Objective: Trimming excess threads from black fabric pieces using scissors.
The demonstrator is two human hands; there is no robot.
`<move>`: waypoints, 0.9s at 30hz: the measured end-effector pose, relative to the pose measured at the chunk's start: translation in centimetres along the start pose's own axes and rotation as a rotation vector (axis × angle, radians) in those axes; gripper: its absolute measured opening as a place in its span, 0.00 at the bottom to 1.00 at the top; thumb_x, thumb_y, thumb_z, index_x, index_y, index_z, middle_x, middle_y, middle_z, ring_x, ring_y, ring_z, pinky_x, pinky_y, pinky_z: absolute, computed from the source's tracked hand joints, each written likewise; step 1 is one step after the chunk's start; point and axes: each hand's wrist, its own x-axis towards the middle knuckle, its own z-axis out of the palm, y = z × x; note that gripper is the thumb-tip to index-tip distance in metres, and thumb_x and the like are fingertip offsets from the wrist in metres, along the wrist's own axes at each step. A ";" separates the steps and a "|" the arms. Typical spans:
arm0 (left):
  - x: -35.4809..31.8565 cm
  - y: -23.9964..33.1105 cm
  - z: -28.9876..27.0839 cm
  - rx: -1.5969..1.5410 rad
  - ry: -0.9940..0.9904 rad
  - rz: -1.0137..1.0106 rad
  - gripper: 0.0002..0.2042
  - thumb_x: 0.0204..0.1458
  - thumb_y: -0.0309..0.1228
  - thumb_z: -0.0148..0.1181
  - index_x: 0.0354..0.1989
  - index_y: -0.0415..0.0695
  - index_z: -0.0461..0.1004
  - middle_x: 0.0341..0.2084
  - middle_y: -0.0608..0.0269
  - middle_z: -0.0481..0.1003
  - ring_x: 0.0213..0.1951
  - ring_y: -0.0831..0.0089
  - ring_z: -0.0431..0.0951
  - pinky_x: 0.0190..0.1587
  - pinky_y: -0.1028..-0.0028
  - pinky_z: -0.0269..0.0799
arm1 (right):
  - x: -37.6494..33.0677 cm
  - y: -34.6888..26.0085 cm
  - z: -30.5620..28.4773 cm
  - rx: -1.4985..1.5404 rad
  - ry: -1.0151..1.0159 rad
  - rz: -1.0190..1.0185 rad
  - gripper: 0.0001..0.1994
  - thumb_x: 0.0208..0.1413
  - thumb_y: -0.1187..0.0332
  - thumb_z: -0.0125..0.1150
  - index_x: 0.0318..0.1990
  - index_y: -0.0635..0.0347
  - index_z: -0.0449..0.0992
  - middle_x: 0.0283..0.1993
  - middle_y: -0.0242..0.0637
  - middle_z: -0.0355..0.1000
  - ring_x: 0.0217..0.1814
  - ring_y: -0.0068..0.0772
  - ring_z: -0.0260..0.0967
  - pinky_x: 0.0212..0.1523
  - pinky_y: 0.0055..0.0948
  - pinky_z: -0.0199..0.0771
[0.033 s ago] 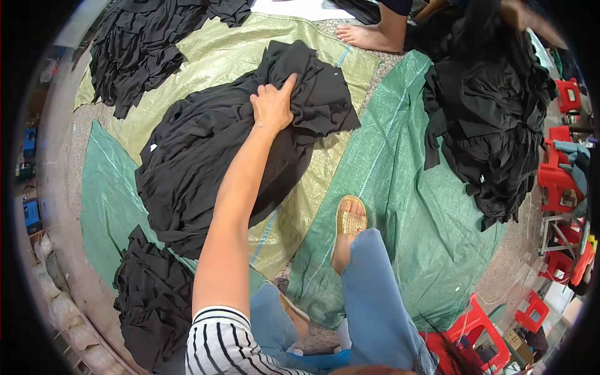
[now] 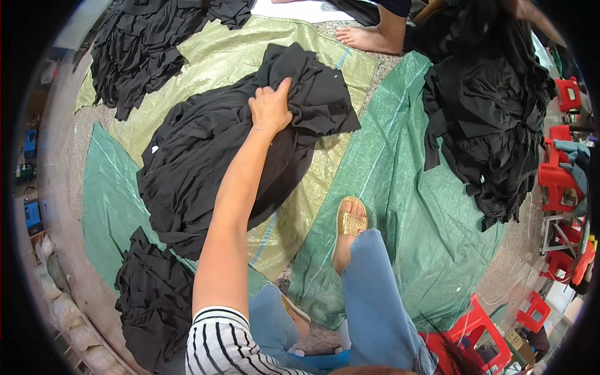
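My left hand (image 2: 270,111) lies on a big heap of black cloth (image 2: 200,137) spread over a yellowish woven sheet (image 2: 219,47). Its fingers curl down into the folds near the heap's far end, and the thumb stretches away to the right. The fingertips are sunk in the fabric. Just beyond the hand, a bunched part of the cloth rises, with a flatter flap to its right. My right hand is out of the picture.
Green woven sheets (image 2: 400,206) lie under my sandalled foot (image 2: 351,219). More black cloth is piled at the right (image 2: 487,106), far left (image 2: 134,56) and near left (image 2: 153,300). Another person's bare foot (image 2: 372,37) stands at the back. Red plastic stools (image 2: 478,331) line the right.
My left hand has shifted very slightly toward me, and its thumb sits a little lower. At the back right, the other person's blurred arm has moved slightly.
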 end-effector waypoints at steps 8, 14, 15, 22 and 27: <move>-1.3 -8.1 -0.3 -1.069 0.514 -0.171 0.21 0.45 0.26 0.66 0.50 0.35 0.72 0.40 0.56 0.79 0.39 0.67 0.79 0.45 0.70 0.73 | -0.4 -1.9 0.0 0.000 0.028 0.010 0.29 0.66 0.63 0.35 0.72 0.57 0.39 0.76 0.48 0.40 0.78 0.51 0.35 0.76 0.44 0.32; -3.9 -11.3 -0.3 -1.752 0.217 -0.359 0.20 0.47 0.27 0.68 0.50 0.41 0.73 0.45 0.61 0.77 0.48 0.69 0.76 0.54 0.69 0.71 | 0.1 -3.1 0.2 -0.049 0.039 0.016 0.29 0.66 0.63 0.35 0.72 0.56 0.40 0.75 0.47 0.41 0.77 0.52 0.35 0.76 0.43 0.33; -3.5 -12.4 0.6 -1.591 0.272 -0.179 0.22 0.46 0.27 0.68 0.51 0.40 0.72 0.45 0.61 0.77 0.49 0.70 0.75 0.53 0.70 0.71 | 0.0 -4.3 0.5 -0.059 0.035 -0.009 0.29 0.66 0.62 0.36 0.73 0.56 0.40 0.75 0.46 0.41 0.77 0.52 0.35 0.76 0.43 0.33; -4.6 1.1 -0.9 -0.026 0.046 0.436 0.27 0.30 0.32 0.69 0.45 0.55 0.70 0.41 0.60 0.69 0.54 0.57 0.65 0.61 0.32 0.47 | 1.3 -2.8 0.8 -0.168 0.032 0.042 0.29 0.66 0.62 0.36 0.73 0.54 0.40 0.75 0.45 0.42 0.77 0.52 0.36 0.76 0.43 0.35; -2.5 2.4 -2.3 -0.209 -0.106 0.169 0.44 0.30 0.41 0.76 0.61 0.66 0.61 0.71 0.51 0.42 0.69 0.42 0.46 0.58 0.31 0.54 | 1.6 -1.1 0.1 -0.229 0.047 0.091 0.30 0.66 0.61 0.37 0.73 0.53 0.40 0.75 0.44 0.43 0.77 0.52 0.37 0.76 0.43 0.36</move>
